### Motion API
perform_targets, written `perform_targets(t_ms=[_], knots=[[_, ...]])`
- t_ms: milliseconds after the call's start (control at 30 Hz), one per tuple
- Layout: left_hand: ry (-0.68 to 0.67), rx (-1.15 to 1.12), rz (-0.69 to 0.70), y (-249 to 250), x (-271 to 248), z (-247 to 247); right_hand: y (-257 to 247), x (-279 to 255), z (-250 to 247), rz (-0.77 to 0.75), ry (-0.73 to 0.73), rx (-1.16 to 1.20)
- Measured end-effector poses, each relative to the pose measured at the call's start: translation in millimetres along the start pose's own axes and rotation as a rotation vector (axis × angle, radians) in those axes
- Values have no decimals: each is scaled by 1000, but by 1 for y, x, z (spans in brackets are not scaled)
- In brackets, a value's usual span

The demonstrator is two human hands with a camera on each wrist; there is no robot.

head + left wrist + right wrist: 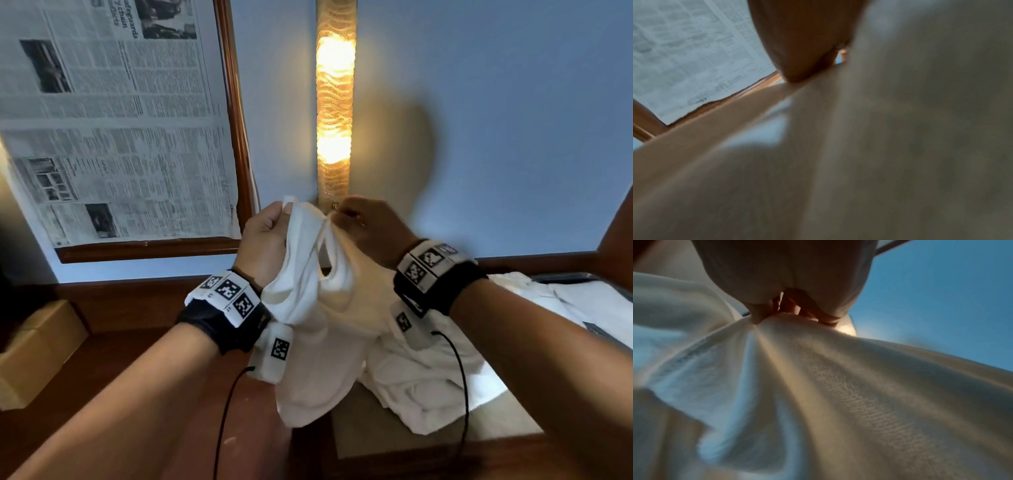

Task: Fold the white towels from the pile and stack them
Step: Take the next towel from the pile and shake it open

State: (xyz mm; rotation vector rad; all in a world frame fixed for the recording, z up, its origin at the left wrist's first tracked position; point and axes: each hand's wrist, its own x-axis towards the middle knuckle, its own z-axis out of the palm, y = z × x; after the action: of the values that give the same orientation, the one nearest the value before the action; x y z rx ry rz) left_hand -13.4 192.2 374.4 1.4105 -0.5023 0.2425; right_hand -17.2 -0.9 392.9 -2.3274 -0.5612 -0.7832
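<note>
Holding one white towel (318,329) aloft above the pile (428,387), left hand (265,245) gripping and right hand (368,233) pinching its top edge, presumably locating corners before folding.

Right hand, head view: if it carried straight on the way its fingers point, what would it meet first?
The right hand pinches the towel with fingers aimed left, toward the left hand. It would probably meet that towel's bunched top edge, then the left hand; depth is uncertain.
</note>
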Motion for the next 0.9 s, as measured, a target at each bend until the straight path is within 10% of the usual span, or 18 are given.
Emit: perform_targets(t_ms=[433, 733, 900], knots=[[-143, 16, -55, 33, -33, -45, -90, -36, 18, 49, -16, 12], [89, -192, -138, 89, -70, -147, -52, -121, 34, 648, -203, -335], [-98, -217, -341, 83, -109, -152, -136, -88, 67, 434, -36, 9]])
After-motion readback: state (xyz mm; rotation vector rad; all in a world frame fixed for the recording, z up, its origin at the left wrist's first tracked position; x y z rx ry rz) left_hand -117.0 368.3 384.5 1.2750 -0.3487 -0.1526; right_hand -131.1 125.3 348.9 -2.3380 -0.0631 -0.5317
